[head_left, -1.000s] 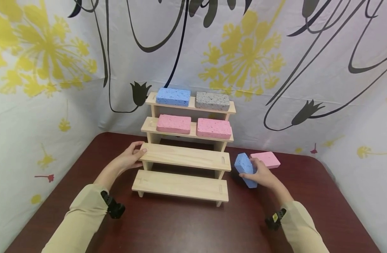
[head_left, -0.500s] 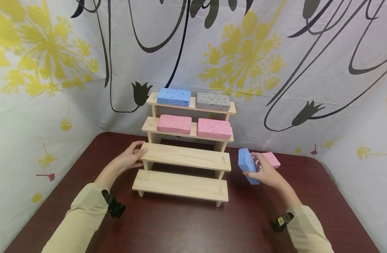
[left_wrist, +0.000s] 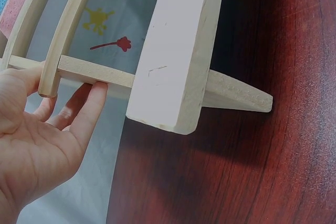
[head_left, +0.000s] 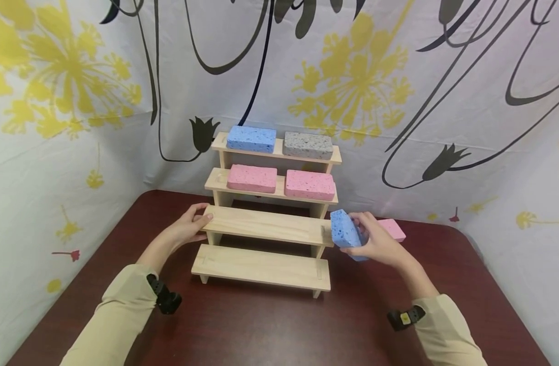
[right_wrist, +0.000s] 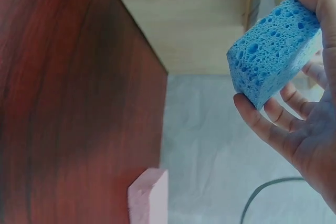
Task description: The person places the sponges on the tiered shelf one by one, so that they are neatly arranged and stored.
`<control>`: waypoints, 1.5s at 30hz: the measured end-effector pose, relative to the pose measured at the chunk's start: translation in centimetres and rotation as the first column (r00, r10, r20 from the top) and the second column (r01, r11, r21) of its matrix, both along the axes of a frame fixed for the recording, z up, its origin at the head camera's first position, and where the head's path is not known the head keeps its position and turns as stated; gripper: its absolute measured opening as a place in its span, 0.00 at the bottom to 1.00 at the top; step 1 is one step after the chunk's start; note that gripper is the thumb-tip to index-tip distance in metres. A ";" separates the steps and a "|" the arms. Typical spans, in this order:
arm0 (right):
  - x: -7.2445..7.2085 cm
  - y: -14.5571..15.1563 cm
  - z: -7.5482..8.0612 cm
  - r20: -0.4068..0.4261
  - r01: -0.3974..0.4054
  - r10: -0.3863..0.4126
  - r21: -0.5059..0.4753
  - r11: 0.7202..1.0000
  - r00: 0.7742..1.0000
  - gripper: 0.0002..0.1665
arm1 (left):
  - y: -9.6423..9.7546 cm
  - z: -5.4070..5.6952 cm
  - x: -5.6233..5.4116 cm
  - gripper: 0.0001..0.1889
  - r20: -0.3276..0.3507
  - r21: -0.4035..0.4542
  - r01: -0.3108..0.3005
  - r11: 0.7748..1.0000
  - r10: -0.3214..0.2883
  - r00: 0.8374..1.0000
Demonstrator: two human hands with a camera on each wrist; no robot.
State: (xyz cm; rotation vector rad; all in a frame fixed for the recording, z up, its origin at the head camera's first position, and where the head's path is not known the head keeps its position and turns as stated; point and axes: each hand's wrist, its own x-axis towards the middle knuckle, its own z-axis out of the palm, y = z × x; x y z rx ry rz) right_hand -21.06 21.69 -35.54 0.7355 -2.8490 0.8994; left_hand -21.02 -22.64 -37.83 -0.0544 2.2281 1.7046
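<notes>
A blue sponge [head_left: 344,230] is held tilted in my right hand [head_left: 377,244], thumb on one side and fingers on the other. It overlaps the right end of the third tier down on a stepped wooden rack [head_left: 261,267]. My left hand [head_left: 185,229] grips the left end of that same tier; in the left wrist view its fingers [left_wrist: 94,103] reach the side support. On the top tier sit another blue sponge [head_left: 251,139] and a grey sponge [head_left: 308,146]. Two pink sponges, a left one [head_left: 252,179] and a right one [head_left: 309,185], lie one tier lower. The two lower tiers are bare.
Behind my right hand, another pink sponge [head_left: 392,230] lies on the dark red table [head_left: 243,330], partly hidden. A white patterned cloth [head_left: 352,66] hangs behind the rack and along both sides.
The right hand has lifted the blue sponge, first swinging slightly right, then left to the rack's end. The left hand stays on the rack.
</notes>
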 end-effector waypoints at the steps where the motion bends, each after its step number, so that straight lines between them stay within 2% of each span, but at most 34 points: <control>1: 0.1 -0.2 0.2 -0.015 -0.007 0.007 0.008 1.000 1.000 0.43 | 0.0 0.0 0.0 0.33 0.001 0.001 0.000 1.000 0.000 1.000; 10: 0.5 -3.7 2.4 -0.155 -0.045 0.059 0.091 0.995 0.986 0.44 | -0.2 -0.1 0.0 0.33 0.002 -0.007 0.002 1.000 -0.002 1.000; 16: 0.5 -7.4 3.5 -0.212 -0.001 0.042 0.192 0.981 0.976 0.47 | -0.2 -0.2 -0.1 0.33 0.004 -0.008 -0.001 1.000 0.001 1.000; 27: 0.4 -13.4 3.1 -0.260 0.057 0.005 0.231 0.971 0.966 0.52 | -0.1 -0.2 0.0 0.33 0.009 -0.002 0.001 1.000 -0.001 1.000; 34: 0.5 -15.7 2.7 -0.283 0.041 0.016 0.196 0.980 0.959 0.49 | -0.1 -0.2 0.0 0.33 0.008 0.001 0.004 1.000 -0.004 1.000; 45: 0.5 -18.6 3.0 -0.273 0.027 0.032 0.210 0.977 0.962 0.46 | -0.1 -0.1 -0.1 0.34 0.015 -0.004 0.004 1.000 -0.004 1.000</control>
